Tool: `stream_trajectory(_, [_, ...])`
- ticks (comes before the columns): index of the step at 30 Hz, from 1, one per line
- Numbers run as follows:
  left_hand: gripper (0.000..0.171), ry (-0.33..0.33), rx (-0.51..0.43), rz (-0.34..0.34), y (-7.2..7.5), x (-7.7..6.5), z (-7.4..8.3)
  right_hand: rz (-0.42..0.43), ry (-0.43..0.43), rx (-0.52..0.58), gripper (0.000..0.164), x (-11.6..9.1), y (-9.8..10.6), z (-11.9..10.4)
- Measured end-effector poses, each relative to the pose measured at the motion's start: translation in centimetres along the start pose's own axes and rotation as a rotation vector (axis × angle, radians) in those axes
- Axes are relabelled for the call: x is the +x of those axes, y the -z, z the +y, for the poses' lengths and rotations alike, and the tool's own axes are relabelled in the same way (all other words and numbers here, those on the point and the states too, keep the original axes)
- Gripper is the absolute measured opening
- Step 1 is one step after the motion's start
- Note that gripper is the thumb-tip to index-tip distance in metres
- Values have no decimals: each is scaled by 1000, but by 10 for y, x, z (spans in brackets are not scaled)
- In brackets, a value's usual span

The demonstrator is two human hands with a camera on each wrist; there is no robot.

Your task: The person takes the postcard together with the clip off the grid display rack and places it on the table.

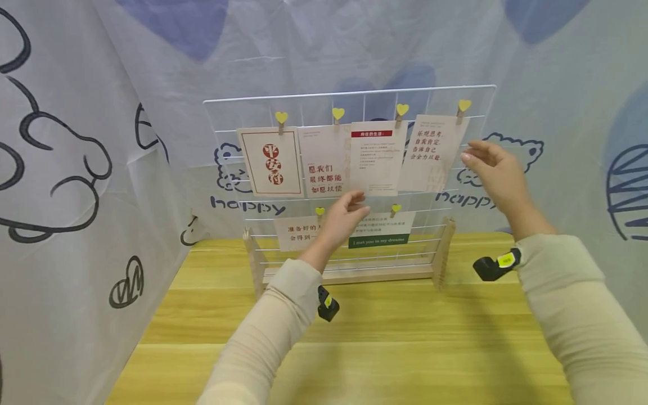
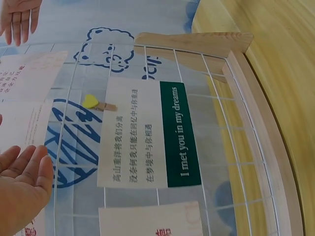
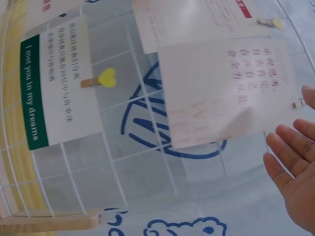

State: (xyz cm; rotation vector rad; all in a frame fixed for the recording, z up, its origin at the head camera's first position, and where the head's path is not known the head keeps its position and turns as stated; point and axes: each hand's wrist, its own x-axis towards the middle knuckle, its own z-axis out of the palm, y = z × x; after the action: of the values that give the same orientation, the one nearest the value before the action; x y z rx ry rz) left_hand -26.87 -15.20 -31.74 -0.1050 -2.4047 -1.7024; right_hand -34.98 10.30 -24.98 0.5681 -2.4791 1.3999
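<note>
"What is the biggest thing there?"
"It is the pale cloth with blue drawings, hanging behind everything. Before it is the yellow wooden table."
"And on the table?"
"A white wire rack stands upright on a wooden base. Six cards hang on it, four in the upper row and two in the lower."
"How are the hands?"
"Apart from each other, and they hold nothing. The left hand is before the lower part of the third upper card, with fingers slightly bent. The right hand is just beside the right edge of the fourth. Whether they touch the cards, I cannot tell."
"Please describe the cards."
"The first card has a thin dark frame and red round characters. The second card and fourth card are pale, with reddish writing. The third card bears a red band. Below, the green-banded card says 'I met you in my dreams'; the lower left card has reddish characters."
"And the smallest?"
"Wooden clips with yellow hearts, one at each card's top."
</note>
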Motion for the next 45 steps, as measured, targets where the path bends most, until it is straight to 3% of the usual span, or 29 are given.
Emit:
stream_trajectory(8, [46,8,-66,-25,-12,9,7,39,-19,77,53,13,5,-12])
stream_trajectory(15, [43,1,-58,-40,-21,17,16,63,-49,160,49,23,10,-23])
stream_trajectory(21, [44,-5,-69,-76,-26,23,18,68,-80,154,50,31,12,-32])
stream_trajectory(36, [45,5,-44,-65,-35,35,18,44,-124,199,54,41,17,-41])
stream_trajectory(45, [43,-7,-64,-89,-37,38,20,34,-158,145,54,49,19,-45])
